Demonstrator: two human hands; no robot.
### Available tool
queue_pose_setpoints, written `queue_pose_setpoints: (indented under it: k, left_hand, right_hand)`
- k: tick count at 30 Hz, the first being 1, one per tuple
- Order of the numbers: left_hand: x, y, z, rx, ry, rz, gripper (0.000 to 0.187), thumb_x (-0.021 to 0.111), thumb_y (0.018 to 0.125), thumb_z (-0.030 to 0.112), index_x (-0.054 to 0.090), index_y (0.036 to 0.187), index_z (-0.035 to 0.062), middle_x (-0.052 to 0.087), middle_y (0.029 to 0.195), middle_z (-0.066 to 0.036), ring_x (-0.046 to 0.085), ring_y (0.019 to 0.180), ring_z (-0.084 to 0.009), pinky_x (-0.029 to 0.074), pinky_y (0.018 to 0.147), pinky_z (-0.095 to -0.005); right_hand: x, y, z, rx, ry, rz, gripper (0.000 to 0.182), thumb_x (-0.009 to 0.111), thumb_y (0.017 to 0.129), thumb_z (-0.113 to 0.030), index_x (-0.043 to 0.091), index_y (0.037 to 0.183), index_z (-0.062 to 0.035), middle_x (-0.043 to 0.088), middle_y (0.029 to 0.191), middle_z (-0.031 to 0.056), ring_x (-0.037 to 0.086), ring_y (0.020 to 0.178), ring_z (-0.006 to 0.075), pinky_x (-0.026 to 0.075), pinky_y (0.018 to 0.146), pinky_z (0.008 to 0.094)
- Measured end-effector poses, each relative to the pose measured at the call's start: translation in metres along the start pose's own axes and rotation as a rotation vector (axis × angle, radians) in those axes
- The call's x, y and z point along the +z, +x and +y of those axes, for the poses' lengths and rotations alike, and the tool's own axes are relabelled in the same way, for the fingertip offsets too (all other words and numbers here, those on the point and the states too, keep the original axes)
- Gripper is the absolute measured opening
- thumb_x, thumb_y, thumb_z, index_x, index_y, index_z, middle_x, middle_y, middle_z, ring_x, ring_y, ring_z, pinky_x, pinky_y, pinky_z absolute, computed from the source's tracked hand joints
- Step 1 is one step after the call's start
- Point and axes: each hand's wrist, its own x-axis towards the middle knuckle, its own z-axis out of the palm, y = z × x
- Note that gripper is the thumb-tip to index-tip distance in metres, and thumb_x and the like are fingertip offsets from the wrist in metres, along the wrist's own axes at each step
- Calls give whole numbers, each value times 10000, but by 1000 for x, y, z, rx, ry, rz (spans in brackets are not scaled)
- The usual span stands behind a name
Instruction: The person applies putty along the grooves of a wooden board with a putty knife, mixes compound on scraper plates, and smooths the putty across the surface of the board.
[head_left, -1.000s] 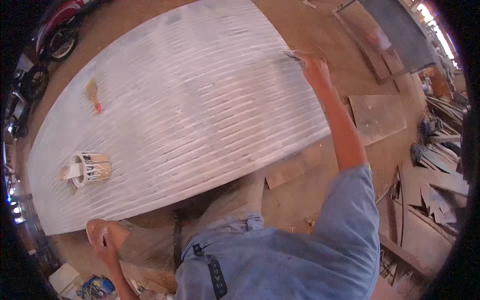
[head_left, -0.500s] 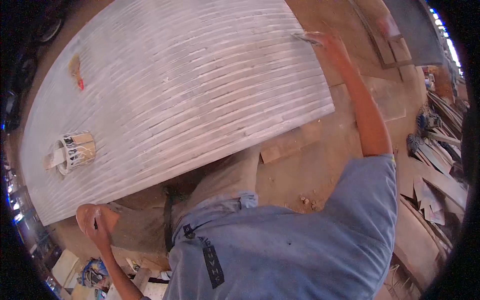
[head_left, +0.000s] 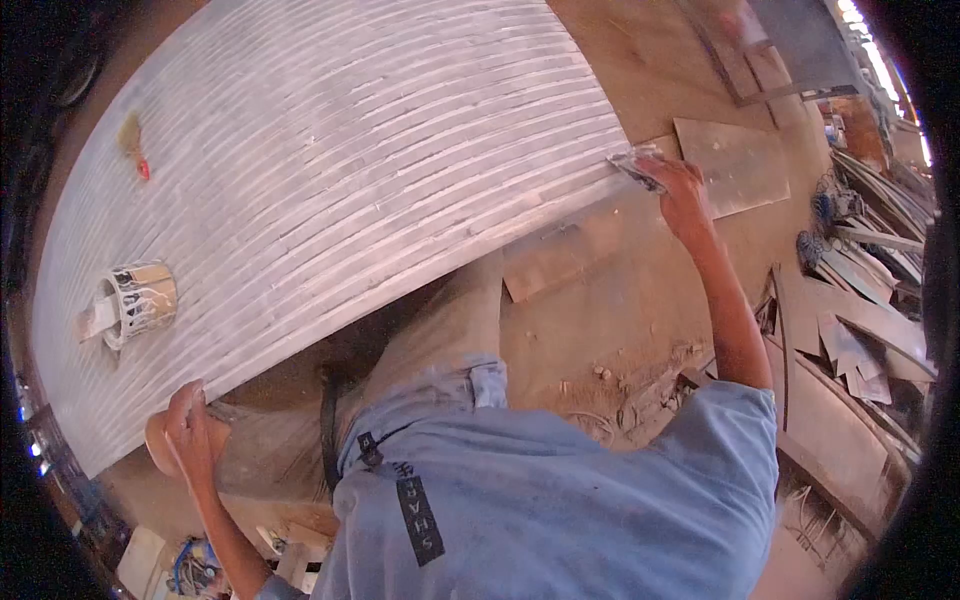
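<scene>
Blue cloth at six o'clock, the shirt (head_left: 570, 490), soft and creased; toward eight o'clock, the left hand (head_left: 192, 430), loosely bent over bare skin, with nothing visible in its grasp, fingertips close beside the near edge of the panel (head_left: 380, 180), touching or not unclear. At two o'clock, the right hand (head_left: 685, 195), clenched on a crumpled grey-white pad (head_left: 632, 165) at the panel's corner; cloth or paper, too small to say. Looks light and limp, probably best pressed flat beneath the fingers. Spreads, from eight round to one o'clock, that panel: whitish, finely lined, curved far side, straight near side. Seems stiff, broad and awkward, perhaps slick with powder; best taken by opposite edges. On it, at nine o'clock, a white-dripped round tub (head_left: 148, 297); at ten, a straw-bristled brush (head_left: 132, 145) with red handle. Off it, flat thin sheet (head_left: 735, 165) at two o'clock, jagged offcuts (head_left: 855, 360) at three.
</scene>
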Motion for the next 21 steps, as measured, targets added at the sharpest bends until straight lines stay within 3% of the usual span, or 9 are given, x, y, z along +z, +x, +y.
queue_pose_setpoints:
  k: [3,6,9,11,12,14,18,20,21]
  left_hand:
    - [4,0,-6,56,-65,2,213,603,921,110,675,1068,-25,681,1065,-149,626,1017,-258,447,928,-340]
    - [11,-1,-13,-73,-212,-18,218,606,917,115,672,1065,-31,677,1074,-157,629,1018,-265,453,919,-340]
    - [18,-4,-27,243,39,81,212,603,913,99,673,1068,-27,678,1070,-152,630,1023,-255,458,911,-333]
    - [9,-2,5,47,-205,11,209,602,909,93,675,1068,-20,679,1074,-150,632,1024,-249,467,901,-336]
    - [9,-2,3,42,-205,15,209,602,909,93,675,1068,-20,679,1074,-150,632,1024,-249,467,901,-336]
    - [12,-4,-4,175,-233,23,207,603,908,96,679,1067,-13,679,1080,-151,635,1019,-249,475,894,-336]
    - [5,-17,6,-109,-385,4,204,620,897,96,684,1059,-11,680,1075,-151,641,1010,-251,484,885,-336]
    - [8,-23,3,62,-386,75,200,636,886,92,688,1054,-3,684,1062,-146,644,1000,-247,487,886,-335]
    - [8,-24,4,50,-384,81,200,636,886,92,688,1054,-3,684,1062,-146,644,1000,-247,487,886,-335]
  right_hand:
    - [-3,-30,-9,54,-20,27,576,495,683,103,643,1187,-133,641,1215,98,551,1198,290,352,1034,451]
    - [-7,-46,-21,97,31,9,570,499,688,97,638,1191,-131,645,1190,120,565,1168,299,384,1006,440]
    - [-5,-47,-56,221,131,120,521,465,733,91,630,1197,-79,649,1177,148,578,1152,309,405,1005,399]
    - [-9,-35,-92,218,-5,137,460,498,791,36,611,1221,-85,648,1162,156,587,1118,326,424,982,413]
    - [-11,-25,-111,212,-2,138,460,498,791,36,611,1221,-85,648,1162,156,587,1118,326,424,982,413]
    - [-15,-5,-140,518,-133,-109,393,527,840,-56,604,1225,-87,641,1158,154,591,1090,332,447,947,439]
    - [10,12,-184,303,-65,13,368,538,863,-134,602,1222,-84,645,1123,166,597,1062,341,463,914,459]
    - [4,21,-234,383,-23,-156,353,551,866,-172,606,1200,-74,646,1113,183,608,1038,352,482,877,470]
    - [-1,24,-259,370,-20,-158,353,551,866,-172,606,1200,-75,646,1113,183,608,1038,352,482,877,470]
